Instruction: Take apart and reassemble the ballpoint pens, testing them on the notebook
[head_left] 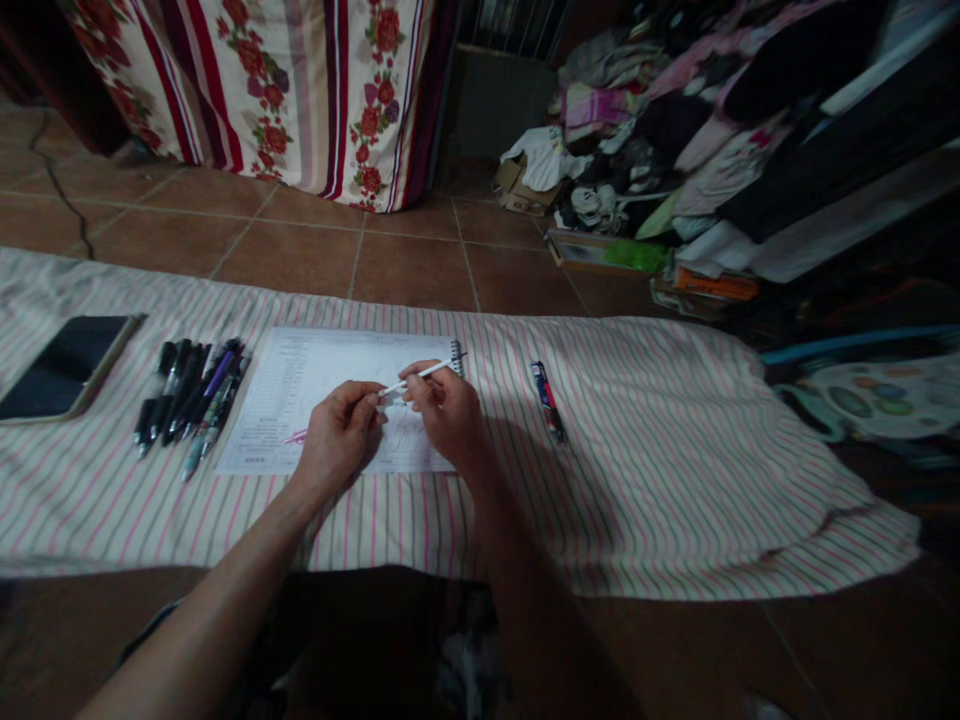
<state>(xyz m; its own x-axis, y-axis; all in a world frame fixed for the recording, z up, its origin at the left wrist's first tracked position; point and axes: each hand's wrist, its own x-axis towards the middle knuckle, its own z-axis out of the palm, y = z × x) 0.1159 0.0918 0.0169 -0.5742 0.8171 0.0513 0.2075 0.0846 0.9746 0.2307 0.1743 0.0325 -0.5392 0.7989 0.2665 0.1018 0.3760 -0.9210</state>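
**White pen (420, 375) pinched in both hands above the sheet (300, 385)**

The pen is held over the sheet, near the middle of the striped cloth (637, 450). Its left end is pinched by the left hand (337, 435) and its barrel by the right hand (448, 410), each grip pressed together on it. It is judged light, stiff and smooth, best taken mid-barrel. A row of pens (191, 400) lies toward the cloth's left edge, a phone (64, 365) beyond.
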